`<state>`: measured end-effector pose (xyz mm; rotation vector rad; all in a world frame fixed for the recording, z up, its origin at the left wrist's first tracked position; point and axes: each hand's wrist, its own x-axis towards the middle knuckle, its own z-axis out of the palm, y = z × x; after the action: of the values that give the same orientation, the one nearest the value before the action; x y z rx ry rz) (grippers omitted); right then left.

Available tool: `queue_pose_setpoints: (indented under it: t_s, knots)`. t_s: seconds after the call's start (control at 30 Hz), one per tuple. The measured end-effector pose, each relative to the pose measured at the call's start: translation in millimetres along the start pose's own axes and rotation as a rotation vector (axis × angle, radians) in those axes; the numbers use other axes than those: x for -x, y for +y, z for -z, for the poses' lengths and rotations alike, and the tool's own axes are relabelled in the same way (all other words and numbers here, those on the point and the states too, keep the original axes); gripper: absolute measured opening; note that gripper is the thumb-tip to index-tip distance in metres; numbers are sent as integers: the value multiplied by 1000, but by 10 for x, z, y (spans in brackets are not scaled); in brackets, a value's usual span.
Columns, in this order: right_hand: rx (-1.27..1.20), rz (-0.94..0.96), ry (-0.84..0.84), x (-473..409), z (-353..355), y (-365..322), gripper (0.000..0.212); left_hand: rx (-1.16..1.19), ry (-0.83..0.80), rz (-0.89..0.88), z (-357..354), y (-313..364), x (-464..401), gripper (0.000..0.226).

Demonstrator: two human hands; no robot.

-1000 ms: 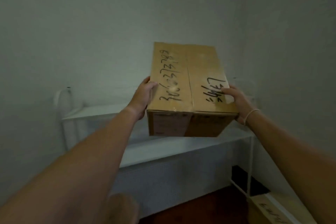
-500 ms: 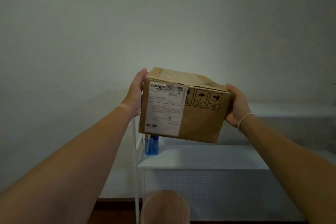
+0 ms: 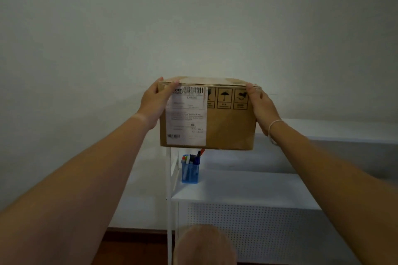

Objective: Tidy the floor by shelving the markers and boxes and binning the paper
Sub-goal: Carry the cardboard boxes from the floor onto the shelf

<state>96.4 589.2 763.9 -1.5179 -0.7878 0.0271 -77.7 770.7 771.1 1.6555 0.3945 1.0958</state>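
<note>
A cardboard box (image 3: 224,118) is held up in front of the wall, gripped at its two short ends: the left hand (image 3: 153,105) is wrapped round the left end with the thumb over the top front edge, and the right hand (image 3: 261,106) is wrapped round the right end in the same way. The box's long axis runs left to right, level, with the labelled face turned toward the camera. It is carried above the white shelf (image 3: 243,187) and is not yet resting on any tier (the upper tier (image 3: 336,130) lies behind and to the right). Directly beneath its left half stands the blue pen holder (image 3: 190,171), filled with markers, so lowering straight down is judged risky; both hands are equally near.
</note>
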Motion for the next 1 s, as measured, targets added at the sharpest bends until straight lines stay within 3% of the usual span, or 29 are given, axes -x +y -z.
queue_pose_setpoints:
  t_s: [0.17,0.37,0.53,0.77,0.9,1.0]
  knots:
    - [95,-58,81,-207,-225,46,59,-179,-37,-53,-7,-240,-139,34]
    - [238,-96,63,-436,-272,69,68,-245,-22,5,-88,-560,-193,44]
    - [217,-53,-7,-433,-223,283,53,-278,-38,0,-113,-745,-205,51]
    - [207,-60,112,-405,-320,432,49,-305,-65,-61,-88,-847,-289,52]
    - [243,-128,104,-292,-288,456,64,-324,-49,-59,-66,-781,-338,60]
    - [255,-178,101,-134,-211,434,73,-419,61,-58,-77,-582,-324,75]
